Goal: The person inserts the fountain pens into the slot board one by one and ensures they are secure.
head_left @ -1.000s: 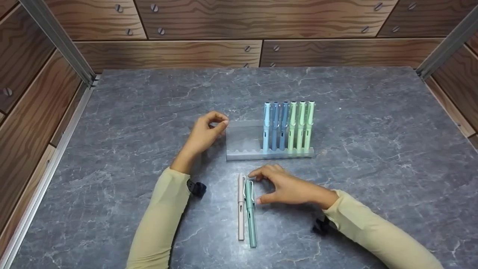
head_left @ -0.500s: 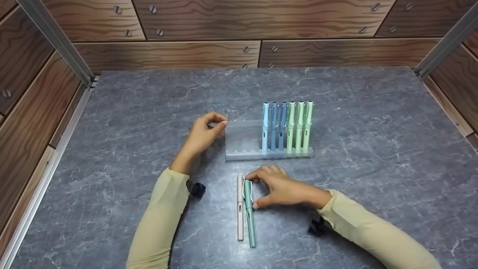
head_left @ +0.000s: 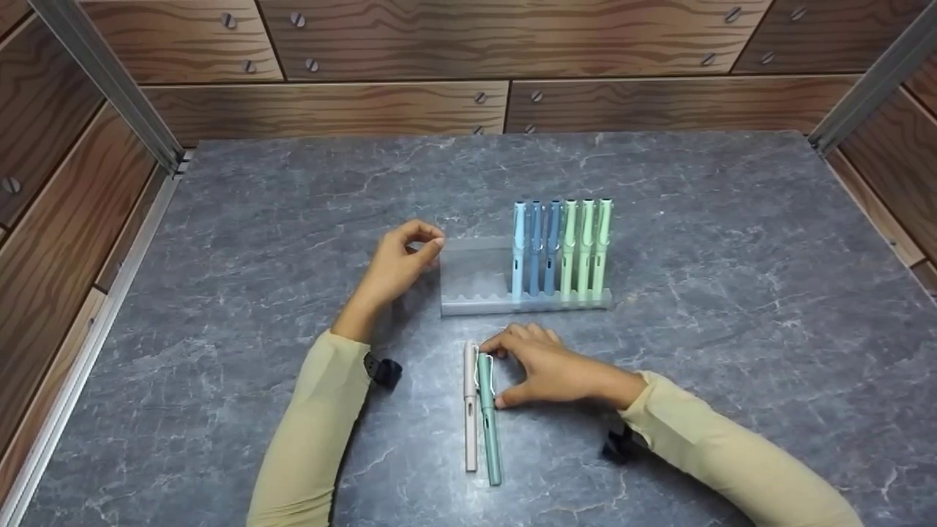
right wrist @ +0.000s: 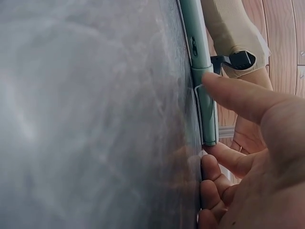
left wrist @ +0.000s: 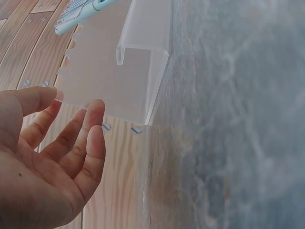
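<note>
A clear plastic pen stand [head_left: 476, 271] rises from the table, and my left hand [head_left: 399, 260] pinches its upper left corner between thumb and index finger. In the left wrist view the other fingers of that hand are loosely bent beside the panel. Below the stand, a dark green capped pen [head_left: 491, 446] lies beside a pale grey-beige pen [head_left: 471, 435]. My right hand [head_left: 553, 369] holds the green pen by its cap, index finger at the cap's end and thumb [right wrist: 233, 93] against its side. The remaining fingertips rest near the tabletop.
Upright in the stand's right part are a light blue pen [head_left: 518, 256], two dark blue pens [head_left: 550, 263] and three light green pens [head_left: 585, 256]. Notches show along its left part. Wood-patterned walls [head_left: 395, 36] and metal posts [head_left: 110, 88] border the grey marbled table [head_left: 293, 190].
My right hand has moved slightly left, bringing index finger and thumb onto the green pen. My left hand stays at the stand's corner. The whole view has shifted a little.
</note>
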Demonstrator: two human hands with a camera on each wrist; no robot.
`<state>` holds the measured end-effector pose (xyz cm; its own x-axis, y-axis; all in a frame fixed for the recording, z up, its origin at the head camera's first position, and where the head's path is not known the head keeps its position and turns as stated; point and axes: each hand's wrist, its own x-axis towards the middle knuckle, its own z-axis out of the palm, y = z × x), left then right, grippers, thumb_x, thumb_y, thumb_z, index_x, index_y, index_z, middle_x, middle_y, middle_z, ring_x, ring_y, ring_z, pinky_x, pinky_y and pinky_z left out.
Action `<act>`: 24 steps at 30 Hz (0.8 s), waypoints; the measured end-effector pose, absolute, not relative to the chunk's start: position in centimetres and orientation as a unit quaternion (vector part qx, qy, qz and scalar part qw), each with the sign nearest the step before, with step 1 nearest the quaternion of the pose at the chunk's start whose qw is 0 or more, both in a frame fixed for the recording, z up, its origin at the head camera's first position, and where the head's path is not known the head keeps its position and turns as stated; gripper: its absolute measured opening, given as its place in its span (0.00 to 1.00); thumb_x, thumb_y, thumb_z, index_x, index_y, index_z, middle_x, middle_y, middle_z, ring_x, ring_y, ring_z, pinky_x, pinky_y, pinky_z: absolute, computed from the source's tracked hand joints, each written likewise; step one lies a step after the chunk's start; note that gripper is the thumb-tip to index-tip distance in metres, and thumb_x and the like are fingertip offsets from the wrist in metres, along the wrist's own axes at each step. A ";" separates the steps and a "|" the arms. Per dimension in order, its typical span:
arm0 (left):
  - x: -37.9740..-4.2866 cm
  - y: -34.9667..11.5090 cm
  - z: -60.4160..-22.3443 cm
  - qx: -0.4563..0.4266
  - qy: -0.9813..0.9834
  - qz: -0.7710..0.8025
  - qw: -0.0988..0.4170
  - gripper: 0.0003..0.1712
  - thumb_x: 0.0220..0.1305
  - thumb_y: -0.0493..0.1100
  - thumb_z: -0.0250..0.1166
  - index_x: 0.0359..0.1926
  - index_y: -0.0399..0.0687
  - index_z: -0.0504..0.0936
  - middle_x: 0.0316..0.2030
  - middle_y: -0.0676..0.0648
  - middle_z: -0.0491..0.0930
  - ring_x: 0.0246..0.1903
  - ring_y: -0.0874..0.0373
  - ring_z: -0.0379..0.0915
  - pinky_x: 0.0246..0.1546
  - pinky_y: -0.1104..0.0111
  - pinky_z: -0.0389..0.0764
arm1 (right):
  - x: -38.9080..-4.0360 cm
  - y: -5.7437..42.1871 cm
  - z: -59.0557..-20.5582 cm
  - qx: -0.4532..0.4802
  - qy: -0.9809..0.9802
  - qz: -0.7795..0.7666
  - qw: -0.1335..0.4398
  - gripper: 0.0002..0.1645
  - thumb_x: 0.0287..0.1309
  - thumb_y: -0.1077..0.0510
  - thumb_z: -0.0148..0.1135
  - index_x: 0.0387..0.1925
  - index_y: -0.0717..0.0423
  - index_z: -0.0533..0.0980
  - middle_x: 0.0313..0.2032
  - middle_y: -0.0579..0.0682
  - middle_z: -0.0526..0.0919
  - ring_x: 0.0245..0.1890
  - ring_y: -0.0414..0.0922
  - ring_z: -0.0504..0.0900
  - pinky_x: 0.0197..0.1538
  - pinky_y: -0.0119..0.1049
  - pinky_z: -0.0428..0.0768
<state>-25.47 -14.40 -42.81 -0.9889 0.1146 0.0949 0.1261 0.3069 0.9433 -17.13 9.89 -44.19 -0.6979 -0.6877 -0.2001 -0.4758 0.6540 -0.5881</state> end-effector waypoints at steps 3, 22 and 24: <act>-25.5 -14.4 -42.9 -0.077 -0.809 -0.583 0.009 0.10 0.67 0.39 0.60 0.44 0.37 0.80 0.43 0.38 0.81 0.33 0.40 0.80 0.33 0.65 0.81 | -17.1 9.8 -44.2 -0.328 0.886 -0.255 0.204 0.39 0.44 0.45 0.74 0.59 0.48 0.70 0.46 0.47 0.73 0.47 0.46 0.65 0.54 0.45 0.63; -25.5 -14.3 -42.9 -0.077 -0.810 -0.582 0.010 0.10 0.68 0.39 0.60 0.45 0.36 0.80 0.43 0.38 0.81 0.34 0.40 0.80 0.35 0.62 0.83 | -17.0 9.9 -44.2 -0.329 0.888 -0.258 0.192 0.37 0.46 0.51 0.71 0.59 0.51 0.68 0.46 0.46 0.73 0.49 0.45 0.68 0.56 0.45 0.65; -25.5 -14.4 -42.8 -0.077 -0.810 -0.581 0.009 0.10 0.68 0.39 0.60 0.45 0.36 0.80 0.43 0.37 0.81 0.35 0.39 0.80 0.37 0.58 0.84 | -17.0 10.1 -44.2 -0.330 0.885 -0.266 0.191 0.37 0.47 0.51 0.70 0.59 0.53 0.68 0.46 0.47 0.74 0.49 0.45 0.70 0.56 0.44 0.66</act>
